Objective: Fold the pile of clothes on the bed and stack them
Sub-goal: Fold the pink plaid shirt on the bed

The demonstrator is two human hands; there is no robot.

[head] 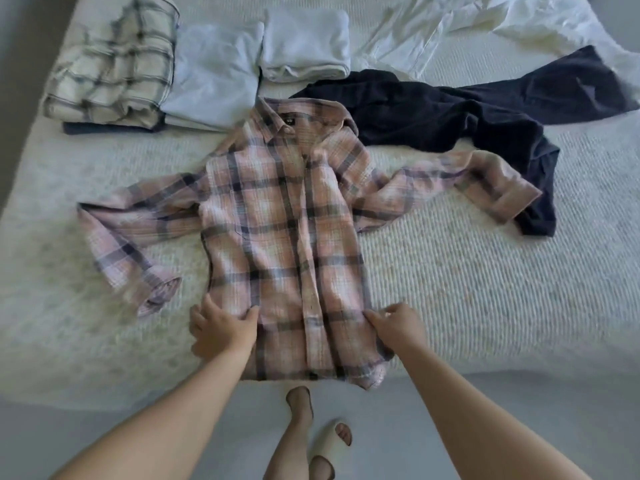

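We pinch the pink plaid flannel shirt (284,237) hem, left hand (218,327) and right hand (394,327) apart; uneven pull risks skewing it.

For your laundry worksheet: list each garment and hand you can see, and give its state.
Pink shirt: spread flat, unfolded.
Cream plaid shirt: folded.
Blue garments: folded.
Dark garment: crumpled, unfolded.
White garment: unfolded.
Left hand: holding the hem.
Right hand: holding the hem.

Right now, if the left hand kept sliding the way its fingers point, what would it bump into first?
Left hand points up the bed along the pink plaid shirt; likely first the shirt's left sleeve, though depth is unclear.
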